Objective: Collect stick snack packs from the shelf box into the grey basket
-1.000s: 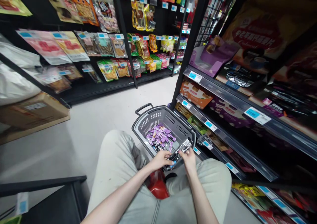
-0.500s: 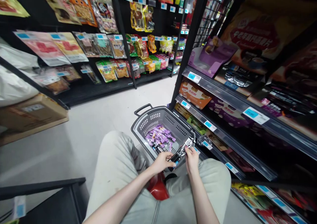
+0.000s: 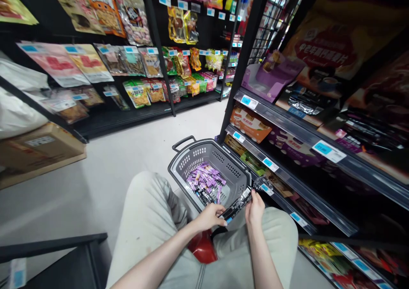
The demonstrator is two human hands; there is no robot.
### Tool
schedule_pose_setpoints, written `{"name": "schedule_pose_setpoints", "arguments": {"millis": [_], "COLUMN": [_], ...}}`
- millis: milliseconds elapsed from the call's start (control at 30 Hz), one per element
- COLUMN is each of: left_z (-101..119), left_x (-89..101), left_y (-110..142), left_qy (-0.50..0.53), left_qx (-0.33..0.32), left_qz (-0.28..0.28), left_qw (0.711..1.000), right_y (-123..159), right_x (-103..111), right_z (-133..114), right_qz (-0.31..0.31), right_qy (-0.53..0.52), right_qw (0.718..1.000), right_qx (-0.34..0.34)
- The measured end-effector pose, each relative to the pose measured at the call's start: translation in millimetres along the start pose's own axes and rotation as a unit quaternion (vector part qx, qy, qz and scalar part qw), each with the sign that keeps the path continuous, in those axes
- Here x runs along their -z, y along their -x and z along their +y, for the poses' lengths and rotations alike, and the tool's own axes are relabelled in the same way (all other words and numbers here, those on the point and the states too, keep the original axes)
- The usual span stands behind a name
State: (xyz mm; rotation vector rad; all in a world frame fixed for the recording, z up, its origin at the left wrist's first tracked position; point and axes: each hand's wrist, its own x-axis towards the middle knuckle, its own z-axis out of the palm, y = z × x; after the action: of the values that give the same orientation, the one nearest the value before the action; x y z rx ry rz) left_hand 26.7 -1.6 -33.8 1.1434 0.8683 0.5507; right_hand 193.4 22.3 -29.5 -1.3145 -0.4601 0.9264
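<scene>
Between my hands, over the near side of the grey shopping basket (image 3: 236, 167), is a bunch of shiny black stick sachets (image 3: 237, 206). My left hand (image 3: 211, 216) grips its lower end, the thumb on the near side and the fingers beyond. At the upper right end, my right hand (image 3: 255, 208) is closed with the fingertips against the black wrappers. Inside the basket lies a loose heap of purple stick sachets (image 3: 206, 176). A few other black sachets (image 3: 204, 195) lie beside them, partly hidden behind my left hand.
A dark shelf rack (image 3: 287, 174) with price tags rises close on my right. Behind the basket, snack bags (image 3: 137, 92) hang on another rack. A cardboard box (image 3: 41, 146) stands at the left. Under me is a red seat (image 3: 203, 247).
My right hand has shifted right and slightly down along with the upper end of the black sachets. My left hand has moved slightly down, keeping its grip.
</scene>
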Motion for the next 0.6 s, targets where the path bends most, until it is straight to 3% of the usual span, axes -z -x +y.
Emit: {"name": "schedule_pose_setpoints", "arguments": {"millis": [133,233,467,600], "left_z": [9.4,14.3,4.4,4.3], "left_x": [7.0,14.0,26.6,32.4], "left_y": [2.7,3.6,-8.3,-10.6], "left_qy": [0.049,0.083,0.211,0.217], "left_qx": [0.011,0.011,0.007,-0.008], "left_qz": [-0.06,-0.064,0.099,0.129], "left_qw": [0.997,0.994,0.972,0.968], "right_y": [-1.5,-4.5,-13.1,-11.3], "right_x": [2.0,5.3,16.2,15.8], "right_z": [-2.4,-5.3,-8.6,-10.7], "right_qz": [0.02,0.015,-0.024,-0.037], "right_qy": [-0.007,-0.03,-0.009,0.021], "right_qw": [1.0,0.999,0.998,0.999], "right_qx": [-0.013,-0.036,-0.056,-0.013]}}
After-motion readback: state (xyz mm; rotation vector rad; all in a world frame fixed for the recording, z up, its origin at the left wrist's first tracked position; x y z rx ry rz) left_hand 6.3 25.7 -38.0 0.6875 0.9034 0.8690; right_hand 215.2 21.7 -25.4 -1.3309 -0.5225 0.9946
